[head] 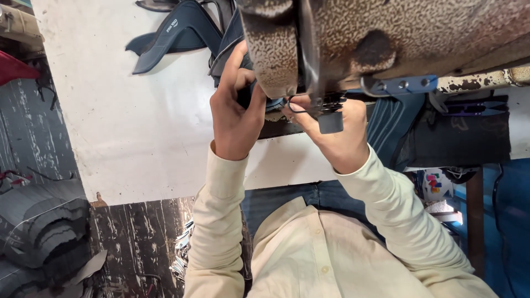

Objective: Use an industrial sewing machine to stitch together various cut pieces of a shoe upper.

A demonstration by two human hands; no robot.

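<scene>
**Under the needle head: guiding a dark blue piece**

At the worn speckled sewing machine head [331, 38], left hand [237, 118] clamped dark blue stitched fabric piece [273, 104] on the white surface [138, 127]; right hand [337, 138] pinched near the needle. Judged best: feed flat, fingers off the stitch line.

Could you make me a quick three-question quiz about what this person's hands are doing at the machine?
1. True or false: both hands are at the dark blue piece under the sewing machine head.
2. What colour is the worktable? A) white B) green C) red
3. Fill in: more dark blue cut pieces lie on the table beyond the ____ hand.

Key: 1 true; 2 A; 3 left.
</scene>
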